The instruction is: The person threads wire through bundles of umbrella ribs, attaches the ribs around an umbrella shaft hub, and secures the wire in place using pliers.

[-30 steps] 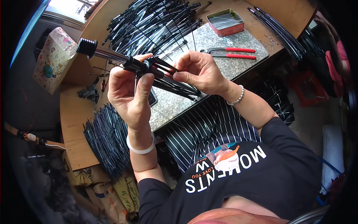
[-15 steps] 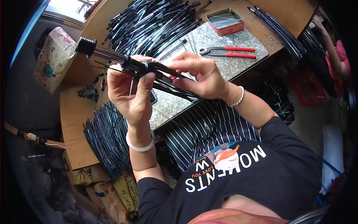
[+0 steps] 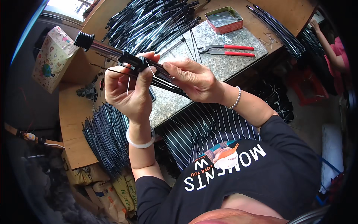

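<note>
My left hand (image 3: pixel 128 91) grips a black umbrella frame (image 3: pixel 112 52), a shaft with a ribbed black cap at its far end and a hub from which thin ribs trail. A thin wire sticks out between the fingers. My right hand (image 3: pixel 194 78) pinches the bundle of black ribs (image 3: pixel 167 84) just right of the hub. Both hands are raised above a speckled stone slab (image 3: pixel 223 52) on the wooden workbench (image 3: pixel 72 123).
Red-handled pliers (image 3: pixel 231 49) and a red metal tin (image 3: pixel 223 19) lie on the slab. Heaps of black ribs lie at the bench's back (image 3: pixel 149 20), left front (image 3: pixel 106 138) and right (image 3: pixel 278 31). A patterned box (image 3: pixel 50 58) stands left. Another person's arm (image 3: pixel 328 41) shows at right.
My hands have shifted slightly; my right hand's fingers have slid along the ribs closer to the hub, and the thin wire now shows between my left fingers.
</note>
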`<move>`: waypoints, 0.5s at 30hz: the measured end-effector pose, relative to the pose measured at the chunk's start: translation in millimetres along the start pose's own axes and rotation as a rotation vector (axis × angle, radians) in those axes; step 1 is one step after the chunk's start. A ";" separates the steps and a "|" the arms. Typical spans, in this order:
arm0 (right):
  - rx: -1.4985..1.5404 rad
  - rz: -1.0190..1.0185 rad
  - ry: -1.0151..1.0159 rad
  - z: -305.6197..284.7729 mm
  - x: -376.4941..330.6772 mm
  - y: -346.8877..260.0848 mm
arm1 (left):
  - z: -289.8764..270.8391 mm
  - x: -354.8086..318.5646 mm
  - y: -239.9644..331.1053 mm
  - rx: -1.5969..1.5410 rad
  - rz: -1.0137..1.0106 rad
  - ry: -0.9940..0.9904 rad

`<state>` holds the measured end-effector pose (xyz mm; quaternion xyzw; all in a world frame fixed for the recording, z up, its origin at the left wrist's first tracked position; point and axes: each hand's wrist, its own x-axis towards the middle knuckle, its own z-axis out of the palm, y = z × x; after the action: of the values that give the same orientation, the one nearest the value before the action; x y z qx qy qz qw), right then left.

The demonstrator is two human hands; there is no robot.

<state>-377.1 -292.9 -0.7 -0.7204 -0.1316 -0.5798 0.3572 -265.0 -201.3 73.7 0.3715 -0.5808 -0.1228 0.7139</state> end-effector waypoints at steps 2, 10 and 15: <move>-0.038 -0.028 0.005 2.8 0.2 0.2 | 4.4 -1.1 -1.9 0.039 0.056 0.029; -0.313 0.009 0.090 21.3 2.0 -5.3 | 18.5 1.7 -6.8 0.400 0.111 0.223; -0.060 0.186 0.149 23.7 3.4 -1.5 | 27.6 -0.7 1.0 0.382 0.138 0.209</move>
<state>-359.4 -276.9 1.3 -0.6948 -0.0201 -0.5996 0.3967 -290.8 -210.9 75.1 0.4703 -0.5405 0.0776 0.6933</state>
